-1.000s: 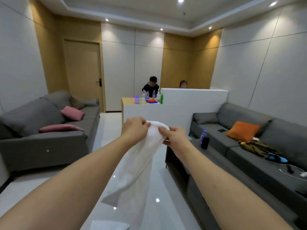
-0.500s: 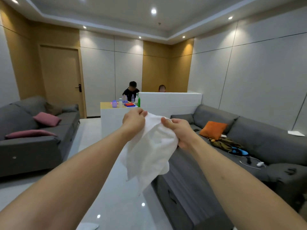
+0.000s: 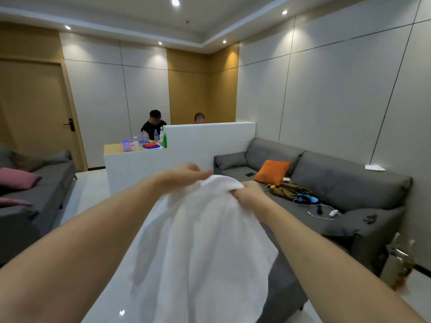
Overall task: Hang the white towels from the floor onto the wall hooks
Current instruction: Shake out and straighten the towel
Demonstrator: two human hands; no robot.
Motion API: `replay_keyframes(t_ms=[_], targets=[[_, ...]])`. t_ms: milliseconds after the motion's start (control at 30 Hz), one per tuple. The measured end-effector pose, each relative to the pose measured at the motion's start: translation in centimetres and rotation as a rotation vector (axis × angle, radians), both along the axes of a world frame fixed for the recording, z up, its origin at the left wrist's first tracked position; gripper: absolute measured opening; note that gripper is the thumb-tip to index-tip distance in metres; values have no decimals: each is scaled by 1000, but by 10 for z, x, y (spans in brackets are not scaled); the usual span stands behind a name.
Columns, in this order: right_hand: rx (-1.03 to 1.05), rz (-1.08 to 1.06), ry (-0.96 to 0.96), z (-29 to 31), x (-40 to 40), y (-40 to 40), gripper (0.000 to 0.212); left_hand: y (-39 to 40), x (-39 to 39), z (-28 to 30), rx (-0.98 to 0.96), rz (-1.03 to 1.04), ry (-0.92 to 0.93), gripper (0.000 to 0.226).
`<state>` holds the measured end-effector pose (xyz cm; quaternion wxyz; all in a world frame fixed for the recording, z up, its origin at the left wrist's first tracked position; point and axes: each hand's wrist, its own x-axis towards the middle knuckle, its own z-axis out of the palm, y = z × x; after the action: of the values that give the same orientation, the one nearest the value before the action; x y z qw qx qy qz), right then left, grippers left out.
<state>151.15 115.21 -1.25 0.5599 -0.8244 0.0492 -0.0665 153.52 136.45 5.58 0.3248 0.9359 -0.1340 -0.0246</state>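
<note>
A single wide-angle camera sits on the person's head and looks forward along both outstretched forearms, tilted slightly down. The left hand (image 3: 184, 177) and right hand (image 3: 250, 191) sit close to the lens at mid-frame, with the white towel (image 3: 203, 248) filling the lower centre. The view faces the far end of the room: a white counter (image 3: 140, 169) lies ahead, a grey sofa (image 3: 338, 183) runs along the right wall, and a wooden door (image 3: 32, 108) stands at far left. Straight edges bow near the borders. No second view exists.
</note>
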Motion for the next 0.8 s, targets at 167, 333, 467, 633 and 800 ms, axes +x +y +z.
replay_keyframes(t_ms=[167, 333, 467, 633, 800], targets=[[-274, 2, -118, 3, 68, 0, 20, -50, 49, -45, -16, -305, 208, 24], [-722, 254, 73, 10, 123, -39, 45, -45, 132, -45, -50, -32, 16, 12], [-1009, 329, 160, 16, 173, -43, 34, -48, 184, -38, -18, 32, -102, 11], [-1151, 230, 132, 13, 224, -68, 26, -31, 229, -44, -41, 279, -222, 19], [-682, 113, -170, 27, 262, -63, 32, -56, 250, -41, -6, 41, -49, 35]])
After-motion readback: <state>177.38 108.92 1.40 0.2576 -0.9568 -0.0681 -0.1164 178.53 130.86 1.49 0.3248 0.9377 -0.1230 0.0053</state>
